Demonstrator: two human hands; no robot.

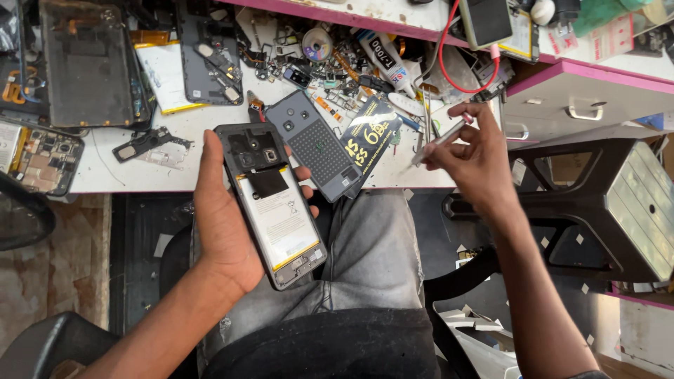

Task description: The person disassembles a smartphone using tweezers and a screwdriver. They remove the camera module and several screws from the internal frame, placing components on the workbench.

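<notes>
My left hand (223, 223) holds an opened smartphone (274, 203) with its back cover off, so the white battery and black circuit area show. It hangs over my lap, just in front of the table edge. My right hand (477, 154) is raised to the right and pinches thin metal tweezers (437, 143), with their tip pointing left toward the table. A grey phone back cover (314, 144) lies on the table edge beside the opened phone, partly resting on a black packet with yellow print (372, 133).
The white workbench (175, 147) is crowded with phone back panels (86, 63), a bare phone frame (43, 160), a glue tube (387, 62), screws and small parts. A red cable (449, 70) hangs from a phone on the pink-edged shelf. A black stool (604, 203) stands to the right.
</notes>
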